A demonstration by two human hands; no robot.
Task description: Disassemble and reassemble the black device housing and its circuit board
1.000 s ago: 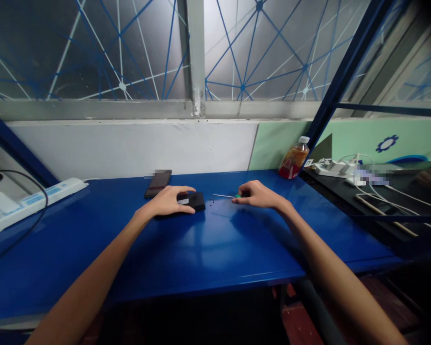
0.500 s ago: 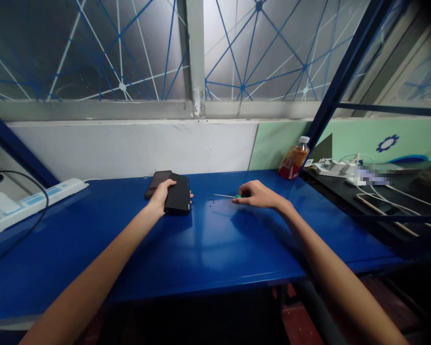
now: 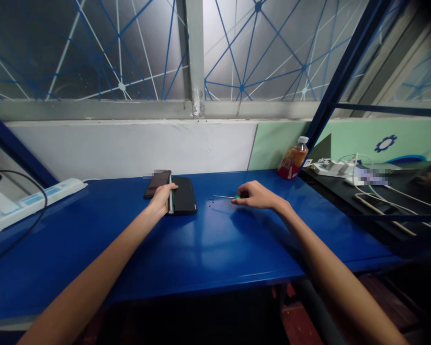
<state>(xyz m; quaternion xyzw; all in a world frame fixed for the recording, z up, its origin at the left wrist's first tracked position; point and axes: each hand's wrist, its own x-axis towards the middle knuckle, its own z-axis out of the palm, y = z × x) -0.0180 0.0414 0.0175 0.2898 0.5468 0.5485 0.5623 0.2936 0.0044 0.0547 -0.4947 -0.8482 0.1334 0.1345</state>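
Observation:
My left hand (image 3: 161, 199) is closed on a flat black device (image 3: 185, 195) at its left edge, thumb on top. Along that edge, beside the thumb, shows a narrow silvery strip (image 3: 171, 203); whether it is a separate part I cannot tell. The black panel appears to lie flat on the table. Just left of it is a dark tablet-like slab (image 3: 157, 184), partly behind my hand. In my right hand (image 3: 253, 195) is a screwdriver (image 3: 224, 196) with a green handle, its thin shaft pointing left. Several tiny dark screws (image 3: 211, 201) lie near its tip.
A blue table (image 3: 208, 249) spans the view below a wall and windows. At the back right stands a drink bottle (image 3: 293, 158). A white power strip (image 3: 36, 203) with a black cable is on the left. Chargers and white cables (image 3: 384, 196) cover a black surface at right.
The black device has tipped flatter and shifted slightly right, and a silvery strip now shows at its left edge. My left fingertips no longer show at its right side. My right hand stays put.

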